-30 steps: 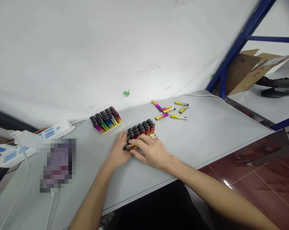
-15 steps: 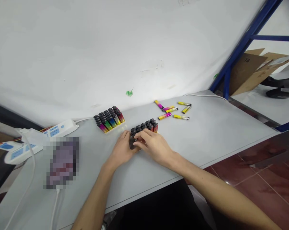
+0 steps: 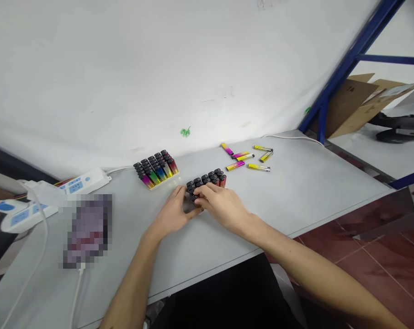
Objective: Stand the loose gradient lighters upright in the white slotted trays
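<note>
A tray of lighters (image 3: pixel 204 178), black-topped and standing upright in rows, is in front of me in the middle of the table. My left hand (image 3: pixel 174 211) is closed around its left end, the thumb along the near side. Over the near left part of the rows, my right hand (image 3: pixel 224 203) pinches a lighter (image 3: pixel 193 198) by its black top; the hand hides most of its body and the tray's near side. Further left, a second tray (image 3: pixel 166 182) holds more upright lighters (image 3: pixel 155 167) in several colours.
Several loose yellow and pink lighters (image 3: pixel 236 166) lie at the back right of the table (image 3: pixel 296 183). White power strips (image 3: pixel 80 183), a cable (image 3: pixel 42 237) and a blurred-out device (image 3: pixel 88 230) are at left. A blue frame (image 3: pixel 325 105) and cardboard box (image 3: pixel 351 100) stand at right.
My right fingers have shifted slightly at the near left part of the tray, and the pinched lighter's top now sits among the others. My left hand stays at the tray.
</note>
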Available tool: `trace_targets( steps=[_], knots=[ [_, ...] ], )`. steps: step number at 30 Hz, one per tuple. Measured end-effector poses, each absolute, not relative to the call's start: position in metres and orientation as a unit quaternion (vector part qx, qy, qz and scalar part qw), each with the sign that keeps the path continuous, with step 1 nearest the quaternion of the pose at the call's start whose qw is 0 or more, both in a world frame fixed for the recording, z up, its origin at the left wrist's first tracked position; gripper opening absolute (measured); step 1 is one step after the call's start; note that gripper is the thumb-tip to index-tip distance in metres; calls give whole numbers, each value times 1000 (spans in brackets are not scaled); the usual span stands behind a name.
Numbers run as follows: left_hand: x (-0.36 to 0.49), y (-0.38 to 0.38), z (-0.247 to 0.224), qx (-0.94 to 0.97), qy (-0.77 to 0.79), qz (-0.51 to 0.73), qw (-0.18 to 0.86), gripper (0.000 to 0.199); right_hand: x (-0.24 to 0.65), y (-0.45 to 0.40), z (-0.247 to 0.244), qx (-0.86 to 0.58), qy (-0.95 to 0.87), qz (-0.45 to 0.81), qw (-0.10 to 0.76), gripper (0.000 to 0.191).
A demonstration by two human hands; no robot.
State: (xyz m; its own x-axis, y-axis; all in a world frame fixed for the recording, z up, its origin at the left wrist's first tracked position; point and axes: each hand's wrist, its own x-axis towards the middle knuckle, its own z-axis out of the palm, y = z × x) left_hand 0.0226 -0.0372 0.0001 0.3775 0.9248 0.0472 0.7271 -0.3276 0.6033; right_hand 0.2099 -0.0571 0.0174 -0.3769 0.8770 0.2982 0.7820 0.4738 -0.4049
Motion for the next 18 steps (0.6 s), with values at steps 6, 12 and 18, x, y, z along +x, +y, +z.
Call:
trace_targets(
  steps=[6,12,18],
  knots=[
    [23,-36,-6,783,524,226,248,33,227,-65,24,-537,-774,121,312,15],
    [25,-35,-10,774,536,234,243,40,320,-28,2,-695,-669,-10,263,28],
    [27,-37,-9,763,555,218,251,59,405,1,-27,-763,-630,-26,140,40]
  ],
)
